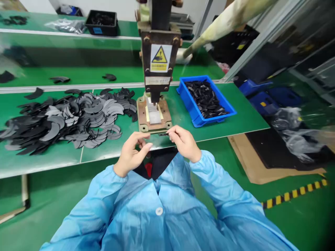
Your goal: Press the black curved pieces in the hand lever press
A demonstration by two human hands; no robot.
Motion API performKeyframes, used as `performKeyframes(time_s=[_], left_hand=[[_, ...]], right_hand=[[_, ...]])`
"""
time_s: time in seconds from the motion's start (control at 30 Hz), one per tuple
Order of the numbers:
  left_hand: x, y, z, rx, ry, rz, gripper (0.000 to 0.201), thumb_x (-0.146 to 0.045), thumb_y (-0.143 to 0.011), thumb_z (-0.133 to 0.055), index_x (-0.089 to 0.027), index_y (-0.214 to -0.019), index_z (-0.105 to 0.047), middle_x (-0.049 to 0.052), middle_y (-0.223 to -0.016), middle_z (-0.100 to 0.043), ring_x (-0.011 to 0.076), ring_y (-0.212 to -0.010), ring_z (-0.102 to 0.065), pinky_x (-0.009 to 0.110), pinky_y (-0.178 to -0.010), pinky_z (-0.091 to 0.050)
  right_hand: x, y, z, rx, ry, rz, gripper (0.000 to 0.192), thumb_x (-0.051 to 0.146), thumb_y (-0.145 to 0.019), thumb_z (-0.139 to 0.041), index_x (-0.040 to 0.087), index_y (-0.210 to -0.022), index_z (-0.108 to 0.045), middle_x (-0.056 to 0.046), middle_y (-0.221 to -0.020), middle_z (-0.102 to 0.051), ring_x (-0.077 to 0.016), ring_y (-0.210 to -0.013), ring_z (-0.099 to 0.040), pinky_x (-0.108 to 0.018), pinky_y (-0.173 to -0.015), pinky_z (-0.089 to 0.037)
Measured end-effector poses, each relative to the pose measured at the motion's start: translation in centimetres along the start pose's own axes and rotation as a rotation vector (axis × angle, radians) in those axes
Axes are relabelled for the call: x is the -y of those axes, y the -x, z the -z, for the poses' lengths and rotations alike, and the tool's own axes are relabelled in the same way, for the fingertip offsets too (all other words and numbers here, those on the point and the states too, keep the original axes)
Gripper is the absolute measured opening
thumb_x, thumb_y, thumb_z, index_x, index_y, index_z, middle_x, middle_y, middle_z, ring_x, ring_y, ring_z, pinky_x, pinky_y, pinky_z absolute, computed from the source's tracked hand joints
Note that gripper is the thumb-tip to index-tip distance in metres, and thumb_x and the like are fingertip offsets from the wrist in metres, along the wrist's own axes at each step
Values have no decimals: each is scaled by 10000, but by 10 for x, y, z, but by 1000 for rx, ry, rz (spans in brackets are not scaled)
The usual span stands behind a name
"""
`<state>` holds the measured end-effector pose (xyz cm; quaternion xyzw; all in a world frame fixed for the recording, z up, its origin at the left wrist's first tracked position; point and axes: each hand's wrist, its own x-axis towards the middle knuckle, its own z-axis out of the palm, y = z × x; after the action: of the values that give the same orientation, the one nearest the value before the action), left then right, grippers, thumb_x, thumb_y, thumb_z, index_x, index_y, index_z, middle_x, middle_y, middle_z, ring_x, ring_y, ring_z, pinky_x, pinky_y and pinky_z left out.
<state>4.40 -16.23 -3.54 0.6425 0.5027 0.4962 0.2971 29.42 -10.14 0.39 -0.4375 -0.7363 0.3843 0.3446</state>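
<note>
A worker in a pale blue smock holds a small dark strip point(164, 134) at the near edge of a green bench point(235, 118), directly in front of a hand press. The right hand point(184, 142) pinches the strip between thumb and fingertips, its right end hidden inside the grip. The left hand point(132, 153) is loosely curled, fingers drawn together toward the thumb; it sits just beside the strip's free left end, and whether it touches the strip cannot be told. The strip lies level, its long axis running left to right between the two hands, so the right hand has it and the left is the nearer free one.

Straight ahead of the hands, just beyond the strip, sits the press's brown base plate point(154, 116) with a pale block in its middle, under the dark ram of the press point(159, 52), which bears a yellow warning label point(159, 57). The plate is about equally close to both hands, nearly in line with the gap between them.

Ahead and to the left of the left hand spreads a heap of black and grey crescent-shaped pieces point(70, 118). Ahead and to the right of the right hand stands a blue bin point(195, 115) holding small dark strips. Far beyond, on another bench, sits a black tray point(102, 23).
</note>
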Motion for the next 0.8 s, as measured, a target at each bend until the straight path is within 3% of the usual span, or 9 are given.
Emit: performKeyframes(time_s=[0.17, 0.57, 0.67, 0.8], left_hand=[[-14, 6, 1, 55, -39, -112, 274, -381, -993, -754, -277, -1246, -756, 62, -954, -703, 199, -835, -648, 364, -779, -577], [-12, 4, 1, 84, -116, -105, 157, -404, -1004, -739, -281, -1079, -803, 85, -980, -767, 233, -917, -711, 384, -799, -605], [-7, -13, 10, 52, -177, -125, 161, -397, -1019, -722, -264, -1057, -804, 76, -991, -779, 215, -897, -707, 361, -830, -590], [10, -63, 24, -51, -288, -110, 230, -394, -1036, -687, -232, -1136, -817, 75, -1089, -792, 182, -836, -673, 323, -832, -553]], right_hand=[[1, 8, -30, 103, -75, 12, 332, 507, -1068, -520, 230, -973, -676, -9, -882, -715, -141, -855, -655, -302, -835, -506], [0, 10, -33, 119, -47, 45, 302, 479, -1047, -570, 250, -897, -697, 2, -838, -741, -167, -770, -676, -351, -756, -560], [4, -4, -10, 51, -8, 94, 224, 442, -1016, -646, 246, -978, -747, -6, -917, -768, -159, -828, -701, -338, -776, -580], [36, -52, 60, -284, 6, 223, 389, 487, -1024, -613, 210, -1288, -683, -23, -1176, -737, -131, -1067, -709, -334, -967, -588]])
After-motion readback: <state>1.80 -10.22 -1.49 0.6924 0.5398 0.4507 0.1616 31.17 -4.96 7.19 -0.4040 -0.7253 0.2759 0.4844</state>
